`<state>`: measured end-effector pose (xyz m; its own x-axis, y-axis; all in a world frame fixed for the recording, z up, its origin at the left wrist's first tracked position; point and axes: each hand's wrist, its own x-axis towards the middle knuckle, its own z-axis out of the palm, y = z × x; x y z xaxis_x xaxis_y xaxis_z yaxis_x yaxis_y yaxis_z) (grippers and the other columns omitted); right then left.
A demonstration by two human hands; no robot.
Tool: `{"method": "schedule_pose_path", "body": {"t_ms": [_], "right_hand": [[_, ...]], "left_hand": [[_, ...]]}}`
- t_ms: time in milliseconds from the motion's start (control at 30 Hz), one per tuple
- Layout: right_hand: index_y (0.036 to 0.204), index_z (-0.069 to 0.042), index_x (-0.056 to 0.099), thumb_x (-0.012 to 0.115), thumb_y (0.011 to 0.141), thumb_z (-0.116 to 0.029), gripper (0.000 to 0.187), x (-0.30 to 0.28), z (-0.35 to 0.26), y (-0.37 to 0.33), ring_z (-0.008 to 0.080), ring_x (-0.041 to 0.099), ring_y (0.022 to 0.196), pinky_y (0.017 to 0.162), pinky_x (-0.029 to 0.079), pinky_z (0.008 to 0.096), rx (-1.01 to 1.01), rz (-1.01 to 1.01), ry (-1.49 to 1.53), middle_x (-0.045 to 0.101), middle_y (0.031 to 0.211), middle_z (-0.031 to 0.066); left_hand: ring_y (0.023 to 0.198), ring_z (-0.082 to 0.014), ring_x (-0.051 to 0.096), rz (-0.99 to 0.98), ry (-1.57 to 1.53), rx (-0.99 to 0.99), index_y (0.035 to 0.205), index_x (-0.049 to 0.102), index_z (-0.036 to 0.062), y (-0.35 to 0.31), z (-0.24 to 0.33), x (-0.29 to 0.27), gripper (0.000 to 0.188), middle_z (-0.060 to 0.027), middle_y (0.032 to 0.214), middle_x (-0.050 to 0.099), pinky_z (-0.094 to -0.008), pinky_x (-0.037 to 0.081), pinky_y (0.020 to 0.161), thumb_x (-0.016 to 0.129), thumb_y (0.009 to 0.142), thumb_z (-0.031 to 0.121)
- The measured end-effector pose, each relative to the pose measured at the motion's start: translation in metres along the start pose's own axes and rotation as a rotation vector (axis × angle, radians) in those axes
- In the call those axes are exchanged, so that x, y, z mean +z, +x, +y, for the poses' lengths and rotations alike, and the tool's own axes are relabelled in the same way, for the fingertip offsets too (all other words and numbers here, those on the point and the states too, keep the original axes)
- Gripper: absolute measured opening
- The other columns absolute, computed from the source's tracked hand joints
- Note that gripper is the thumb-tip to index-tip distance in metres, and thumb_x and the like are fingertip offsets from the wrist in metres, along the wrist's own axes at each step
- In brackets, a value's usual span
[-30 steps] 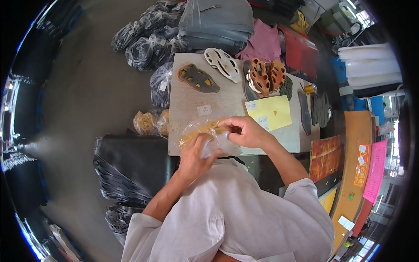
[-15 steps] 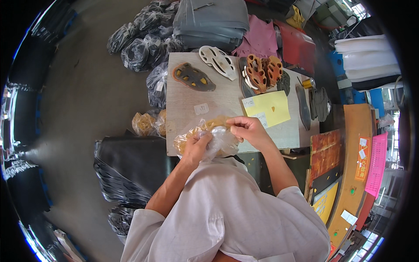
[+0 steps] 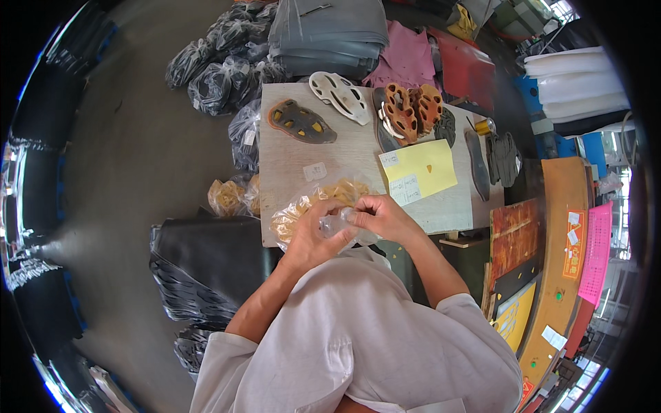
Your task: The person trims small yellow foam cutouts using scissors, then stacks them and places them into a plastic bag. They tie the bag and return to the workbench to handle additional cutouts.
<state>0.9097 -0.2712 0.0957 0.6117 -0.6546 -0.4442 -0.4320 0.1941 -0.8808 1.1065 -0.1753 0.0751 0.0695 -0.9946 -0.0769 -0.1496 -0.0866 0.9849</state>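
A clear plastic bag [image 3: 333, 224] full of yellowish pieces lies at the near edge of the pale worktable [image 3: 292, 157]. My left hand [image 3: 315, 233] is closed around the gathered plastic, thumb toward the right. From the right, my right hand [image 3: 383, 217] pinches the bag's crumpled mouth between thumb and fingers. Beyond my hands, a yellow sheet [image 3: 438, 160] with paper labels bears one small yellow piece [image 3: 429, 168]. A small white label [image 3: 315, 171] lies left of it.
At the table's back are a dark sole-shaped piece [image 3: 303, 122], a white cut-out [image 3: 341, 98] and orange-brown cut-outs [image 3: 400, 114]. Black sheet material [image 3: 213, 251] stands at left, near bagged yellow pieces [image 3: 226, 197]. A long wooden bench [image 3: 555, 275] runs along the right.
My right hand has moved down and left to the bag's mouth, close to my left hand. The plastic between them is now bunched tighter, and my left fingers curl further round it.
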Motion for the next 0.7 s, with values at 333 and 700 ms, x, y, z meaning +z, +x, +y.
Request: {"method": "schedule_pose_path", "body": {"t_ms": [333, 700], "right_hand": [[0.079, -0.01, 0.058, 0.067, 0.102, -0.034, 0.035, -0.002, 0.028, 0.005, 0.0045, 0.038, 0.058, 0.052, 0.029, 0.0239, 0.138, -0.08, 0.392, 0.044, 0.066, -0.0067], [0.084, -0.011, 0.062, 0.067, 0.101, -0.043, 0.036, -0.005, 0.028, 0.014, 0.0056, 0.042, 0.056, 0.051, 0.031, 0.0224, 0.211, -0.089, 0.369, 0.048, 0.067, -0.0054]], "left_hand": [[0.075, -0.0296, 0.073, 0.165, 0.528, 0.091, 0.104, 0.075, -0.0018, 0.005, -0.025, 0.012, 0.023, -0.0195, 0.089, 0.075, -0.0376, 0.056, 0.072, 0.068, 0.092, 0.016], [0.073, -0.0253, 0.068, 0.006, 0.37, 0.084, 0.103, 0.075, 0.0, 0.01, -0.005, 0.007, 0.025, -0.0157, 0.085, 0.072, -0.0367, 0.054, 0.068, 0.068, 0.092, 0.021]]}}
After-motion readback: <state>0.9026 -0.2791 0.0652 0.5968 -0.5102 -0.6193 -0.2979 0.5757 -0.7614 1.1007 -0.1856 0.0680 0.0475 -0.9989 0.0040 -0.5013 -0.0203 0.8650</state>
